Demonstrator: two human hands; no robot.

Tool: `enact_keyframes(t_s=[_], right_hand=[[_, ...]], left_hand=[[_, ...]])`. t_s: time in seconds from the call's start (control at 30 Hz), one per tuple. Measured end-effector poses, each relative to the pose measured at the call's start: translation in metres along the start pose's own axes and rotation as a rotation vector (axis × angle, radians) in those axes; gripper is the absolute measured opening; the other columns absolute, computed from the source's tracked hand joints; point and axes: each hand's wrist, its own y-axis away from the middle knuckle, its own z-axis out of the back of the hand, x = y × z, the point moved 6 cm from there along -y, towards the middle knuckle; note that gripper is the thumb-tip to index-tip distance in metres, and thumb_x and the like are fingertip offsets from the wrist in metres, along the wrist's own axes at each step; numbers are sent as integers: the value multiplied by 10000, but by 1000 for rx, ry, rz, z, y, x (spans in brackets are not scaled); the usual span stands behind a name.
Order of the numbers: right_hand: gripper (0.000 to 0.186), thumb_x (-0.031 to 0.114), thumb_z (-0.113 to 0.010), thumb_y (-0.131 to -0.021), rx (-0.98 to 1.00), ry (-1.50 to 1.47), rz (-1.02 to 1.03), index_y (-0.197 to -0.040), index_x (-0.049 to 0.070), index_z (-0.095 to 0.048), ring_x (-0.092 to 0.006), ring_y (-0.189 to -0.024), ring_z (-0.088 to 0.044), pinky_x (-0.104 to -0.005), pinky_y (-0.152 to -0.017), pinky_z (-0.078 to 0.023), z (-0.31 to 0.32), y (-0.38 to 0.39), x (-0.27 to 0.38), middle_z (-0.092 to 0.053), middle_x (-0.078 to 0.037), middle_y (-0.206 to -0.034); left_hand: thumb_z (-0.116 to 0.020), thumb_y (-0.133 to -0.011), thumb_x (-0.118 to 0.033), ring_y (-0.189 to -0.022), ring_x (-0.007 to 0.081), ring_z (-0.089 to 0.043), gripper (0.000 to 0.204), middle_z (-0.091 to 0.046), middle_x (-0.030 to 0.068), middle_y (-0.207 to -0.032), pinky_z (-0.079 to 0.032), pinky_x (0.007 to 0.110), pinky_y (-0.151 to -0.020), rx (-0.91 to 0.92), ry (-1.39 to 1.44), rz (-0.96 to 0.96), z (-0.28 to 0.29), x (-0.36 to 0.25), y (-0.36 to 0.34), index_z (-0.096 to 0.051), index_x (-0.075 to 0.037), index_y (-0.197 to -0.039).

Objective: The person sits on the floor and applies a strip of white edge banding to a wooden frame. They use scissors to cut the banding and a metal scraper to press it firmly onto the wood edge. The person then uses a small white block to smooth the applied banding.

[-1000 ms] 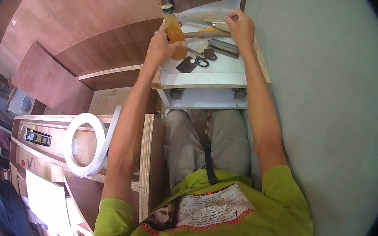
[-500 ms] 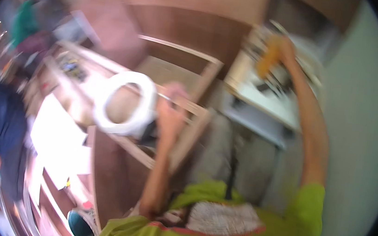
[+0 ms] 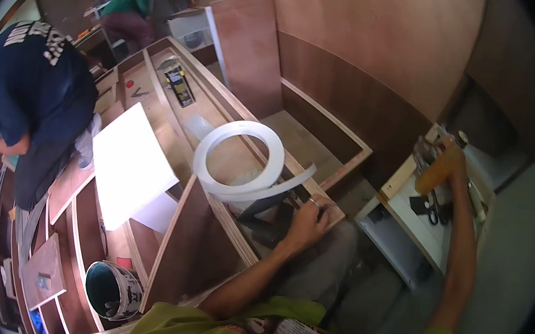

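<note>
My left hand (image 3: 309, 225) is at the near corner of a long wooden frame (image 3: 340, 213), its fingers curled over the edge. Just beyond those fingers is the loose end of a roll of white edge-banding strip (image 3: 271, 179), which lies tilted across the frame. Over on the right, my right hand (image 3: 456, 163) is closed on a yellow-orange, bottle-like thing (image 3: 435, 175) whose exact kind I cannot make out. It is above an open wooden drawer (image 3: 389, 189) holding several tools, among them dark-handled scissors (image 3: 434, 214).
A white panel (image 3: 132, 168) lies across the cabinet frames to the left. A bucket (image 3: 113, 291) stands at lower left. Further off, a person in dark blue (image 3: 42, 88) bends over work, and another in green (image 3: 131, 3) stoops behind. A brown panel (image 3: 245, 46) leans beyond the frame.
The view has swung left and steadied. My left hand has come to the frame's corner, near the strip's loose end. My right hand still has the yellow-orange thing over the drawer.
</note>
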Motion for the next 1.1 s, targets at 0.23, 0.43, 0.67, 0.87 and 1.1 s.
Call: enact_keyframes(t_s=[0.23,0.43,0.67,0.87,1.1], right_hand=[[268,240,-632,-805,-140,54,-67,-822,-24,-678,-410,-834,-660,-475,-732,-513,-10,-15,-10,-671,-243,-856],[284,274,-586,-854,15,154,-174,-866,-3,-644,-399,-838,-640,-470,-744,-500,-35,-24,-65,-646,-235,-861],[195,-5,-597,-807,22,-97,79,-999,26,-599,-305,-923,-614,-369,-807,-472,5,-1,17,-608,-139,-959],[251,-21,-609,-806,58,-256,163,-1050,23,-643,-271,-941,-634,-348,-827,-480,-4,-7,1,-649,-129,-998],[261,78,-545,-900,36,-336,-74,-1135,55,-654,-236,-927,-655,-332,-822,-482,33,0,7,-681,-118,-1058]], left_hand=[[-586,-846,-1,-842,289,-616,124,-629,165,-886,-482,367,-792,13,-4,83,-2,14,3,-626,2,-963],[-599,-846,-28,-873,326,-625,119,-637,185,-920,-487,387,-804,38,-38,-27,-12,10,0,-621,1,-960],[-605,-856,-17,-870,279,-641,133,-641,151,-923,-501,356,-794,29,69,103,-3,9,4,-624,-14,-988],[-586,-859,-25,-895,304,-648,159,-648,162,-952,-513,369,-787,44,69,148,-5,10,3,-625,-10,-1013],[-601,-870,-24,-910,307,-649,117,-646,164,-942,-501,364,-804,33,46,111,-4,10,2,-626,-4,-982]])
